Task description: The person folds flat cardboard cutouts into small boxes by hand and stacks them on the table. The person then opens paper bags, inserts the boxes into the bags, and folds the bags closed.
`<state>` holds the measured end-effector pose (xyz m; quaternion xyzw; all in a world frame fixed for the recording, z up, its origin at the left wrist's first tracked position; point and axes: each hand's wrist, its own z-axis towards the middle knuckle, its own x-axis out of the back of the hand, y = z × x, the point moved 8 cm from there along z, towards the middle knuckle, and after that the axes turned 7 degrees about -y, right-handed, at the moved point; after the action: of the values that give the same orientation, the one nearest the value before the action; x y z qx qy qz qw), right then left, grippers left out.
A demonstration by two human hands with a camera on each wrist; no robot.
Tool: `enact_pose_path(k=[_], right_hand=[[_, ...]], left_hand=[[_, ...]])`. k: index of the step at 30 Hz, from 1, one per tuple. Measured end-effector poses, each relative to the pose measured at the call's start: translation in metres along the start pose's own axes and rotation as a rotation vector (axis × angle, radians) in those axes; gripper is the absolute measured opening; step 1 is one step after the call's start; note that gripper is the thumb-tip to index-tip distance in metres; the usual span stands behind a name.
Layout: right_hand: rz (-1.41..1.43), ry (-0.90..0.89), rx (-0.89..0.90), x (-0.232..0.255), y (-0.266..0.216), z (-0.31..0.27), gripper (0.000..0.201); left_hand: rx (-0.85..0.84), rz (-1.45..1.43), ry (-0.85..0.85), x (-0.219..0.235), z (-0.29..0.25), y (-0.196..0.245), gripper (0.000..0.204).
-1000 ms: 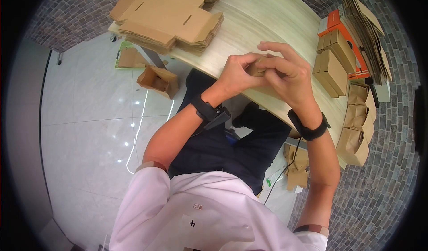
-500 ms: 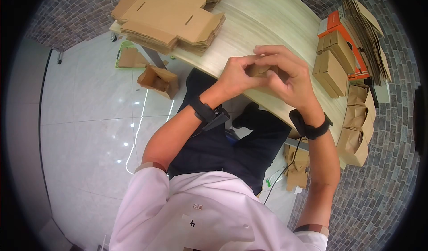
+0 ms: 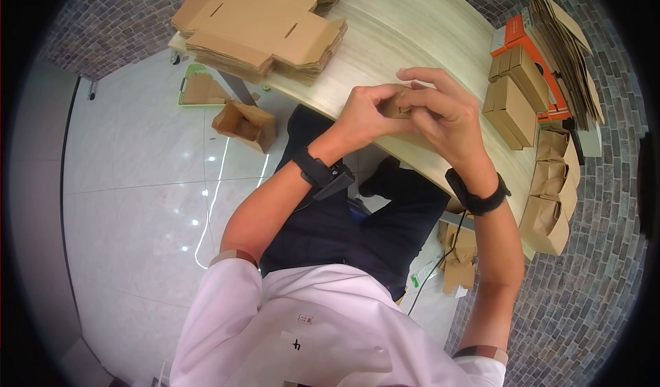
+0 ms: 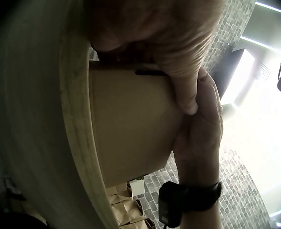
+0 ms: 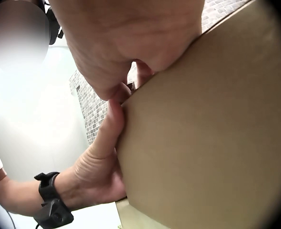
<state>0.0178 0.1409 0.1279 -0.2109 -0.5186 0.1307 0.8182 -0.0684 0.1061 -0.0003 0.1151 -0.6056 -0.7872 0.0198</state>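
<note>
Both hands meet at a small brown cardboard box [image 3: 393,106] close to the table's near edge. My left hand [image 3: 362,116] holds its left side, and in the left wrist view the thumb of that hand [image 4: 176,43] lies over the edge of a box panel [image 4: 131,114] with a dark slot. My right hand [image 3: 450,117] has bent fingers at the box's top, beside the left fingertips. In the right wrist view, the right hand [image 5: 135,38] curls at the edge of a broad panel [image 5: 207,124], and the left hand [image 5: 100,167] grips its corner. Fingers hide the box's inside.
Flat cardboard blanks [image 3: 254,26] lie stacked at the table's [image 3: 392,22] far left. Folded boxes [image 3: 510,112], an orange box [image 3: 536,70] and brown paper bags [image 3: 548,194] stand along the right. An open paper bag [image 3: 245,125] and green basket [image 3: 199,88] are on the floor.
Compared with half a second ago, the right fingers have bent down over the box, moving closer to the left fingertips. The left hand stays nearly still.
</note>
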Motion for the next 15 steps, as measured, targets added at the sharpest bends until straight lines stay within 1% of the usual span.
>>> enact_pose_path(k=[2, 6, 9, 11, 12, 14, 15], right_hand=[[-0.06, 0.045, 0.034, 0.001, -0.004, 0.0, 0.017], [-0.139, 0.049, 0.06, 0.001, -0.01, -0.002, 0.017], [-0.191, 0.015, 0.087, -0.001, -0.016, -0.002, 0.02], [-0.162, -0.039, 0.177, -0.006, -0.017, -0.003, 0.026], [-0.162, -0.039, 0.177, -0.007, -0.015, -0.004, 0.026], [-0.069, -0.103, 0.18, -0.013, -0.013, -0.004, 0.05], [-0.07, -0.103, 0.181, -0.011, -0.016, -0.004, 0.05]], left_hand=[[0.013, -0.01, 0.008, 0.001, -0.001, 0.004, 0.037], [0.02, -0.043, -0.004, -0.001, -0.003, 0.015, 0.036], [0.041, -0.021, 0.003, -0.002, -0.003, 0.012, 0.035], [-0.061, -0.055, 0.046, -0.001, -0.002, 0.01, 0.033], [-0.061, -0.055, 0.046, 0.001, -0.003, 0.005, 0.033], [0.092, 0.054, 0.009, 0.002, -0.004, -0.006, 0.033], [0.091, 0.054, 0.009, 0.002, -0.005, -0.006, 0.033]])
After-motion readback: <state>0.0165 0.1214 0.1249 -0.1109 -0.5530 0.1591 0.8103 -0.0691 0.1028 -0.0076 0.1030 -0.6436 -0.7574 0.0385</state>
